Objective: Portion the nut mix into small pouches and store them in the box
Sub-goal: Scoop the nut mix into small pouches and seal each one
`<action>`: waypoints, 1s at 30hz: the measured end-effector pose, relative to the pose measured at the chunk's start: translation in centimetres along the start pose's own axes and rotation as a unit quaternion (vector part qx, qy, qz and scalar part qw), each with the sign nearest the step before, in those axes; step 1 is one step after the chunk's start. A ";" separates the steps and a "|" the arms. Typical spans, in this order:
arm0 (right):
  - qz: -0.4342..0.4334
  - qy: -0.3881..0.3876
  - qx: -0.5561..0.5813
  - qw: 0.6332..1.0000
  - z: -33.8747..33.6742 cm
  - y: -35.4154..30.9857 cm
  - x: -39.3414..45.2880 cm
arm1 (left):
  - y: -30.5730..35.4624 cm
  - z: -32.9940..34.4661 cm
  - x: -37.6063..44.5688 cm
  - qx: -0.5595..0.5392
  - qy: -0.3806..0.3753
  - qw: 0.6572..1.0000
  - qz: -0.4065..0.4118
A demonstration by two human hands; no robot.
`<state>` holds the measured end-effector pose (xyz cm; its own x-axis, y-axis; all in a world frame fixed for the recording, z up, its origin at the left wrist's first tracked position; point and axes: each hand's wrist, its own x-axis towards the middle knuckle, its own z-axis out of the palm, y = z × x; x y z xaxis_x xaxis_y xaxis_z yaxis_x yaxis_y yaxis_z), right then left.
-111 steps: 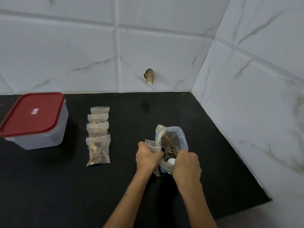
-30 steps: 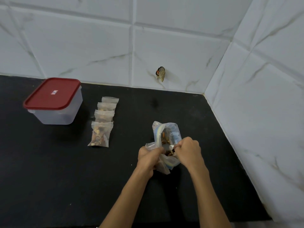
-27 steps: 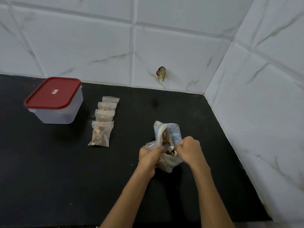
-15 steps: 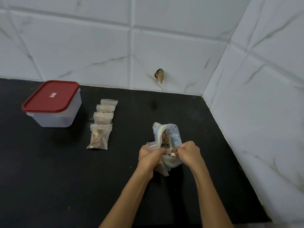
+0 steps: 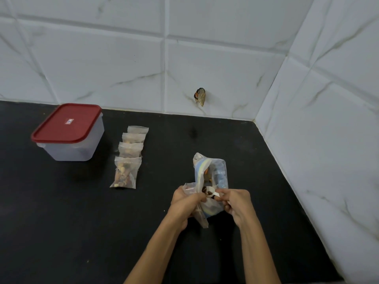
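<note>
In the head view, four small clear plastic pouches (image 5: 128,156) filled with nut mix are seen laid in an overlapping row on the black worktop (image 5: 61,222), so that part of the portioning can be judged done. None of them has yet been stored: the translucent plastic box (image 5: 75,147) stands just to their left, near the tiled wall, with its red lid (image 5: 66,123) closed.

A further small clear pouch (image 5: 192,190) is gripped at its mouth by the curled fingers of the left hand (image 5: 184,203). A small white plastic spoon (image 5: 213,193), loaded with dark pieces of the mix, is pinched by its handle in the right hand (image 5: 235,203) and is held right at that pouch's mouth. Directly behind, the large clear zip bag of nut mix (image 5: 213,173) stands open on the worktop, with some mix visible inside.

Filling of this fifth pouch is judged to be in hand; how full it is cannot be told. Sealing it, possibly filling more, opening the box and placing all pouches inside remain to be done.
</note>
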<state>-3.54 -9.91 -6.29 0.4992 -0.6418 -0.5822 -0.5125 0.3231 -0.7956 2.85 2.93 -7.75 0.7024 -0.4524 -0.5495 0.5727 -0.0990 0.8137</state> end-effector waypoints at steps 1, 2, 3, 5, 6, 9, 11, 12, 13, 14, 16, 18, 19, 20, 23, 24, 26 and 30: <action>-0.003 -0.001 -0.001 1.000 0.0 0.0 0.0 | 0.0 0.0 -0.1 0.007 -0.001 1.000 0.004; -0.006 -0.002 -0.004 1.000 0.1 0.0 -0.1 | 0.0 0.0 -0.1 0.014 -0.002 1.000 0.007; -0.010 -0.004 -0.004 1.000 0.1 0.0 -0.1 | 0.1 -0.1 -0.3 0.023 -0.002 1.000 0.011; -0.012 -0.009 0.007 1.000 0.1 0.1 -0.1 | 0.4 -0.1 -0.4 0.040 -0.003 0.999 0.018; -0.009 -0.011 0.015 1.000 0.1 0.2 -0.2 | 0.5 -0.2 -0.4 0.049 -0.005 0.999 0.019; 0.009 -0.018 0.048 0.999 0.0 0.4 -0.2 | 0.6 -0.4 -0.5 0.071 -0.013 0.997 0.020; 0.013 -0.020 0.065 0.998 0.0 0.5 -0.2 | 0.7 -0.4 -0.5 0.077 -0.009 0.997 0.017; 0.012 -0.022 0.073 0.997 0.0 0.5 -0.3 | 0.7 -0.4 -0.5 0.079 -0.004 0.997 0.015; 0.011 -0.024 0.083 0.996 0.0 0.4 -0.3 | 0.8 -0.4 -0.6 0.082 -0.002 0.997 0.012; 0.013 -0.027 0.091 0.995 0.0 0.3 -0.5 | 1.0 -0.4 -0.7 0.085 -0.003 0.996 0.012; 0.016 -0.030 0.105 0.994 -0.1 0.2 -0.7 | 1.1 -0.6 -0.8 0.094 -0.002 0.996 0.010; 0.013 -0.032 0.119 0.992 -0.3 0.0 -1.1 | 1.1 -0.8 -0.7 0.102 0.003 0.995 0.015; 0.009 -0.032 0.124 0.992 -0.4 0.0 -1.2 | 1.2 -0.9 -0.8 0.111 0.012 0.993 0.028; 0.003 -0.030 0.125 0.992 -0.5 -0.1 -1.3 | 1.2 -1.0 -0.8 0.123 0.028 0.991 0.047; -0.034 -0.002 0.110 0.993 -0.9 -0.8 -2.0 | 1.8 -1.1 -1.3 0.195 0.107 0.963 0.150; -0.052 0.008 0.104 0.993 -1.1 -1.3 -2.4 | 2.2 -1.1 -1.7 0.217 0.128 0.949 0.187; -0.090 0.012 0.101 0.991 -1.4 -2.5 -3.6 | 2.9 -0.7 -2.5 0.243 0.147 0.929 0.235; -0.190 -0.009 0.057 0.980 -1.6 -4.9 -7.0 | 4.3 -0.1 -3.6 0.274 0.138 0.916 0.260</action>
<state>-5.68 -8.12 1.99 0.6515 -0.7191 -0.2415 -0.2059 0.1387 -0.9687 2.79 4.21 -2.28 0.9432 -0.3310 -0.0268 -0.1140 -0.3985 0.9101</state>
